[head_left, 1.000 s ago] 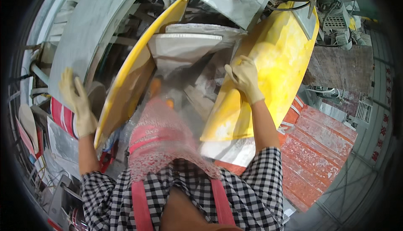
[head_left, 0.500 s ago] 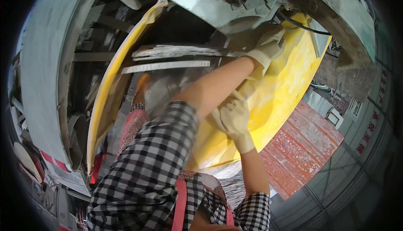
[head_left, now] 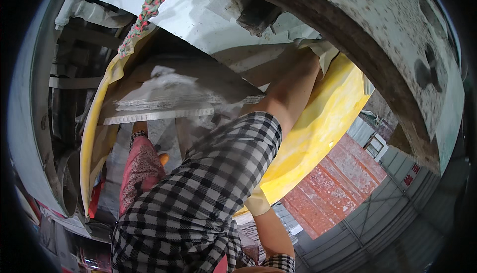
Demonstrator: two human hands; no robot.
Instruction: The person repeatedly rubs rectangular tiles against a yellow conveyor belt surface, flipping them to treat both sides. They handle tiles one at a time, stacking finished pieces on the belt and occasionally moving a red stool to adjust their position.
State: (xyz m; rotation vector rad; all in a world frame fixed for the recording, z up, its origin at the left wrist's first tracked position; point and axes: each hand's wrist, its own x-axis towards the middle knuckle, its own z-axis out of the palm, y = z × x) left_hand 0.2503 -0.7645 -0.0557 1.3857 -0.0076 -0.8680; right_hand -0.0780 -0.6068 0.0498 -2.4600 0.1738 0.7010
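My left arm, in a black-and-white checked sleeve, stretches toward the upper right. The pale glove on my left hand (head_left: 324, 53) is at the far end of a yellow sheet (head_left: 318, 129), under a rusty curved rim; its fingers are hidden. Lower down, my right hand (head_left: 258, 203), gloved too, is beside the sheet's near edge, and the checked sleeve covers its fingers. Part of the yellow material (head_left: 89, 146) also stands up on the left, its top tied to a green and pink braided rope (head_left: 151, 7). White dusty material (head_left: 169, 84) lies between the two yellow sides.
The rusty curved rim (head_left: 367, 64) of a pale green metal housing arches over the upper right. A white ridged strip (head_left: 159, 116) crosses the opening. To the right is a worn red board (head_left: 333, 183). Pink patterned clothing (head_left: 141, 173) and an orange patch show below.
The view has shifted, bringing the rope and rim closer. My left arm reaches deeper beneath the rim. My right hand, earlier with visible fingers against the yellow sheet, is now lower and mostly covered.
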